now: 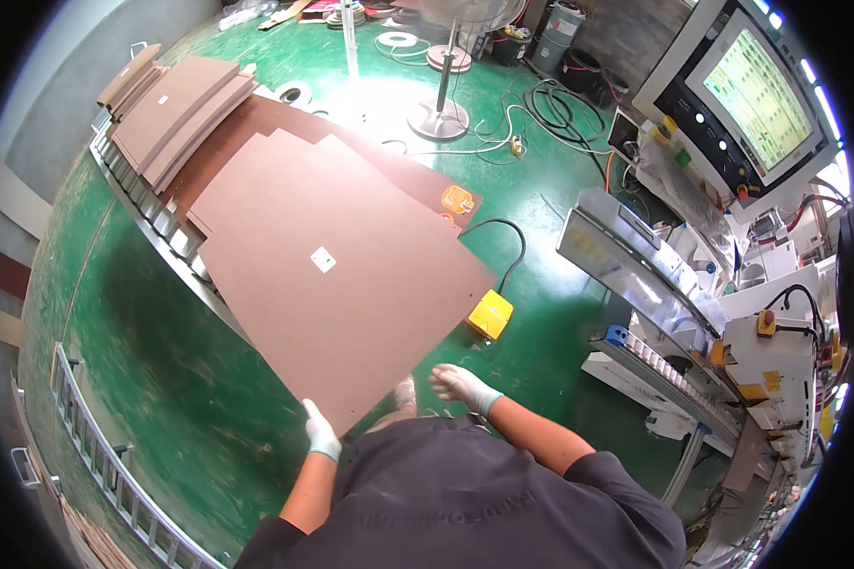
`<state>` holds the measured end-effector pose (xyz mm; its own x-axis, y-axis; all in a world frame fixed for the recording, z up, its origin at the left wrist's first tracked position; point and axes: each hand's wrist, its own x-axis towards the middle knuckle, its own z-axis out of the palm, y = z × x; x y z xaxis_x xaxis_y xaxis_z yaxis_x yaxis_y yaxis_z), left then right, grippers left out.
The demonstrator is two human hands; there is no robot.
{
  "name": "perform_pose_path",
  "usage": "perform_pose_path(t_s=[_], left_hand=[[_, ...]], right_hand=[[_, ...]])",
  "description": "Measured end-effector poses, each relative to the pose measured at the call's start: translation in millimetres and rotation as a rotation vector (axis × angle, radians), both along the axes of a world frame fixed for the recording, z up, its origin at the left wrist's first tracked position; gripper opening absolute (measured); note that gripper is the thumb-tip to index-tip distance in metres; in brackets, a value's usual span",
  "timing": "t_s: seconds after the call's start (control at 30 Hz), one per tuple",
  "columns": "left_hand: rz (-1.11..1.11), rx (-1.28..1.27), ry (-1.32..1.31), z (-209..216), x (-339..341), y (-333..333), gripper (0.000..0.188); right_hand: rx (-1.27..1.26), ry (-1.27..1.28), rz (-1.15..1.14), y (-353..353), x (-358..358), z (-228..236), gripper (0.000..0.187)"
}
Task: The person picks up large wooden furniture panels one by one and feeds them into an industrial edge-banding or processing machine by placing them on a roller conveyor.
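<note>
A large flat brown board (285, 199) with a small white label (324, 259) lies on a roller conveyor, its near end reaching out toward my body. My left hand (321, 431), in a white glove, grips the near left corner of this board; part of its fingers is hidden beneath the edge. Just off the near right edge is my gloved right hand (463, 387), holding nothing, its fingers loosely bent and apart from the board. Under the board, another brown board (389, 175) bears an orange sticker (456, 199).
More brown boards (176, 114) are stacked farther along the conveyor (147, 213). A yellow foot pedal (491, 315) with a black cable sits on the green floor. Machinery with a control screen (759, 95) stands at right. A ladder-like metal frame (114, 465) lies left; hoses (565, 109) lie beyond.
</note>
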<state>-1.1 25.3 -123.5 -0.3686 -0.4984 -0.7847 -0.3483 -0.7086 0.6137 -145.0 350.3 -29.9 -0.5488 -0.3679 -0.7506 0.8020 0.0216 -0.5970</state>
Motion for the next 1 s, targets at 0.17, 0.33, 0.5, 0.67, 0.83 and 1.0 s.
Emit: perform_pose_path(t_s=[0.17,0.33,0.5,0.67,0.83,1.0], left_hand=[[-0.196,0.278,0.201,115.7,-41.4,58.4,0.074],[-0.498,0.69,0.422,178.7,-63.2,70.1,0.068],[-0.726,0.209,0.106,120.4,-72.8,54.5,0.083],[-0.506,0.281,0.231,66.5,-109.5,3.9,0.069],[-0.241,0.226,0.269,13.0,-159.1,-69.6,0.057],[-0.297,0.265,0.292,-4.4,-209.0,-102.0,0.055]], right_hand=[[-0.362,-0.049,-0.22,-51.2,-21.6,-33.0,0.038],[-0.324,0.109,-0.323,-56.4,-19.8,61.4,0.024],[-0.122,0.213,-0.531,10.6,-23.5,62.8,0.025],[-0.085,0.203,-0.606,89.8,10.9,76.8,0.036],[0.083,0.221,-0.635,142.9,61.9,78.3,0.047],[0.102,0.192,-0.857,162.7,97.6,83.4,0.041]])
